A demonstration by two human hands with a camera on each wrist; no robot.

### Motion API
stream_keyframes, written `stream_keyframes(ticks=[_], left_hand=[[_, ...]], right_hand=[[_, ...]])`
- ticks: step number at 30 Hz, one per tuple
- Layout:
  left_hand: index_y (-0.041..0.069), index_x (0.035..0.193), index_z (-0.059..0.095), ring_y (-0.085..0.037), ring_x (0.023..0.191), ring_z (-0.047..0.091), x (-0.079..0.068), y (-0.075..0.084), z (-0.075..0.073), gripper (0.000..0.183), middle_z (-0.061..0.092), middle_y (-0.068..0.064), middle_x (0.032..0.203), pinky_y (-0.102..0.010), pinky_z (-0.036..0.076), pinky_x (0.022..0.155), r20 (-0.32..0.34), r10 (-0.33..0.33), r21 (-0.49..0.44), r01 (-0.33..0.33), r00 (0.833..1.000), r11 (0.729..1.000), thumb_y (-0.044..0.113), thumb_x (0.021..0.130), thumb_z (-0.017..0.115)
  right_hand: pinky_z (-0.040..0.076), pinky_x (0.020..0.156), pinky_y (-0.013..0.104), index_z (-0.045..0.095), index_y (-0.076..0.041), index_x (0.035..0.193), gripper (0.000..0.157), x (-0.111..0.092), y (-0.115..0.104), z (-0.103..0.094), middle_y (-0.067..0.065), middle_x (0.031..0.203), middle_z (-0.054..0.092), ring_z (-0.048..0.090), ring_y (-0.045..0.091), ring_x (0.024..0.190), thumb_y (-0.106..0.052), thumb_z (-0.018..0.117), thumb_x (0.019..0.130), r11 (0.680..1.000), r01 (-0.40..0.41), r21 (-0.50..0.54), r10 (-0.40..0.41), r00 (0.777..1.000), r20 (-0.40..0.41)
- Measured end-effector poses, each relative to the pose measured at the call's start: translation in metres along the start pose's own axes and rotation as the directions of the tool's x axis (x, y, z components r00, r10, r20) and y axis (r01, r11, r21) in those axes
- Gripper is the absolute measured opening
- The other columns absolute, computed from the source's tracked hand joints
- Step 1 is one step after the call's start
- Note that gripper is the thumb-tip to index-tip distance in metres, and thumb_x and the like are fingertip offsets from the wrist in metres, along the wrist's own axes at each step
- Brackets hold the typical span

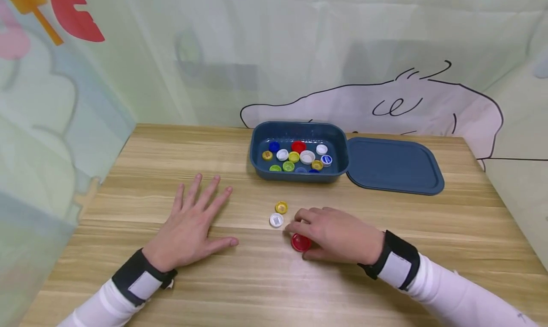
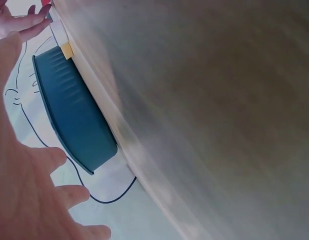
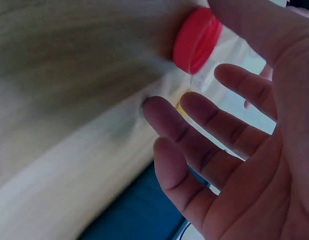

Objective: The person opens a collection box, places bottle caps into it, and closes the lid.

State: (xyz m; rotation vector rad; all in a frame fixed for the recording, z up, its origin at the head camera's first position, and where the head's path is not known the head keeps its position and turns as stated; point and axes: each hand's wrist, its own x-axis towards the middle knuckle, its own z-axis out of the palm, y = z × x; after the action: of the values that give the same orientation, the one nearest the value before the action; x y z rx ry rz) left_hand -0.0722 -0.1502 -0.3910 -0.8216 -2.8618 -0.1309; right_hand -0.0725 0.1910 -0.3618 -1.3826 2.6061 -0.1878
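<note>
The red cap (image 1: 301, 242) lay on the bench (image 1: 239, 289), apparently hollow side up, in the gap between the thumb and forefinger of the right hand (image 1: 338, 234). It appeared to be moulded plastic and was judged light, stiff and unlikely to break. Its smooth surface might slip under dry fingertips, and a push from one side alone would probably slide it along the wood grain. The side wall was judged the proper place of hold: thumb on one side, forefinger and middle finger opposite, with a mild squeeze across the diameter. The fingers (image 3: 194, 137) of the right hand were apart and loosely bent; the right wrist view showed a gap between forefinger and cap, while the thumb overlapped the cap's edge, and contact there could not be determined. Near those fingertips lay a white cap (image 1: 276, 220), with a yellow cap (image 1: 281, 207) just beside it, both smaller than the red one. The left hand (image 1: 188, 229) was palm down, fingers spread, holding nothing; whether it bore on the bench could not be confirmed. Farther back stood a blue box (image 1: 299, 176) containing assorted caps (image 1: 307, 157), with a blue lid (image 1: 394, 165) lying just beside it on the right.
</note>
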Motion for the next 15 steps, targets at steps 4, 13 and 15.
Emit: stream_keyframes(ticks=[4, 13, 15], left_hand=[[0.023, 0.155, 0.027, -0.036, 0.145, -0.01, -0.001, 0.0, 0.001, 0.104, 0.01, -0.01, 0.16, -0.06, -0.007, 0.108, -0.002, 0.001, -0.001, -0.001, 1.0, 1.0, 0.086, 0.073, 0.038], [0.024, 0.155, 0.027, -0.036, 0.145, -0.01, -0.001, -0.001, 0.001, 0.104, 0.011, -0.01, 0.16, -0.06, -0.008, 0.108, -0.007, 0.006, -0.007, -0.006, 1.0, 1.0, 0.086, 0.073, 0.04], [0.024, 0.155, 0.027, -0.036, 0.144, -0.01, -0.001, -0.002, 0.001, 0.104, 0.011, -0.01, 0.16, -0.06, -0.008, 0.108, -0.009, 0.007, -0.009, -0.007, 1.0, 1.0, 0.086, 0.073, 0.04]], right_hand=[[0.049, 0.088, 0.034, 0.06, -0.027, 0.129, 0.053, 0.002, -0.001, 0.004, -0.004, 0.113, 0.058, 0.056, 0.013, 0.096, -0.041, 0.074, 0.08, 1.0, 0.002, -0.009, -0.002, 1.0, 0.014], [0.049, 0.083, 0.031, 0.063, -0.024, 0.12, 0.043, 0.002, -0.001, -0.003, -0.006, 0.102, 0.06, 0.053, 0.01, 0.088, -0.04, 0.073, 0.081, 0.999, 0.026, -0.034, -0.026, 1.0, 0.0], [0.05, 0.082, 0.03, 0.063, -0.022, 0.119, 0.044, 0.002, 0.002, -0.011, -0.005, 0.101, 0.06, 0.053, 0.01, 0.088, -0.039, 0.074, 0.081, 0.999, 0.026, -0.04, -0.028, 0.999, -0.036]])
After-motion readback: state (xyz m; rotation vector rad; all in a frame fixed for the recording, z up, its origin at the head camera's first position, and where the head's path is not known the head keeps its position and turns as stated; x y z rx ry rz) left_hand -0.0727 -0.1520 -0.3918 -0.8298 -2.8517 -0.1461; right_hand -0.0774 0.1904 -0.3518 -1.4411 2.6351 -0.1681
